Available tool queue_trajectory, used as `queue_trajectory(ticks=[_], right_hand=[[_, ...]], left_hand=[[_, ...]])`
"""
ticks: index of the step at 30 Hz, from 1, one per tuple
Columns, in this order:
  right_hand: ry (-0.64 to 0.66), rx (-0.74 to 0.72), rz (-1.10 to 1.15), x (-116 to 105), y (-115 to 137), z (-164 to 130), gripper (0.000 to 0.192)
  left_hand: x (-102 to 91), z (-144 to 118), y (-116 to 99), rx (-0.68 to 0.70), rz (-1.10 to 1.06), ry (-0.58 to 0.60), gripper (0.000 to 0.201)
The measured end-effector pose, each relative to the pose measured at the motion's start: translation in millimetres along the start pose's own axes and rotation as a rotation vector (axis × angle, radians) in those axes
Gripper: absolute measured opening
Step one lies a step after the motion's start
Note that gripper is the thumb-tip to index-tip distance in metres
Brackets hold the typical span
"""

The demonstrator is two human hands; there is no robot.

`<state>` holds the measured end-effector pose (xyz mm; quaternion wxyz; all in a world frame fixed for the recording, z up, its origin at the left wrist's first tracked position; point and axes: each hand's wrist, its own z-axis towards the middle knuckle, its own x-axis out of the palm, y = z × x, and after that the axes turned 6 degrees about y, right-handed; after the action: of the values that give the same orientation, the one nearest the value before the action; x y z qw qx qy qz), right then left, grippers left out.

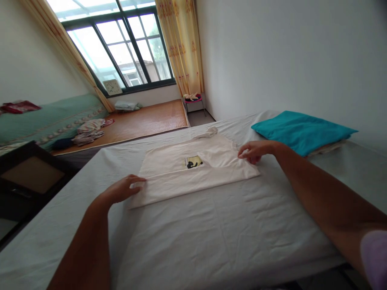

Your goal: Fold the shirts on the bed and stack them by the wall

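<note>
Head view: my left hand and right hand pinch white shirt ends; long axis 8-to-2 o'clock, collar toward 12.

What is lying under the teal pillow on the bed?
Under the flat teal fabric pillow a pale folded cloth shows at its near edge, resting on the white bed sheet. The pillow covers the rest of it.

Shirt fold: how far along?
Done: the white shirt lies flat on the bed, near long edge already folded over. In hand: left hand and right hand pinch its two ends. Left: it is a wide strip, cross folds not yet made.
</note>
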<state>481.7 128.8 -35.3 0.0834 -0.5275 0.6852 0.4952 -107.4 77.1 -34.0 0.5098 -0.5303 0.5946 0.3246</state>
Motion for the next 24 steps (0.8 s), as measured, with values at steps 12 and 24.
queue_trajectory(ticks=[12,24], right_hand=[[-0.476,-0.151,-0.65,-8,66,80,0.028],[-0.65,-0.23,-0.858,-17,111,150,0.036]], left_hand=[[57.0,51,-100,0.36,-0.024,-0.36,0.044],[73.9,53,-104,0.383,-0.035,-0.365,0.043]])
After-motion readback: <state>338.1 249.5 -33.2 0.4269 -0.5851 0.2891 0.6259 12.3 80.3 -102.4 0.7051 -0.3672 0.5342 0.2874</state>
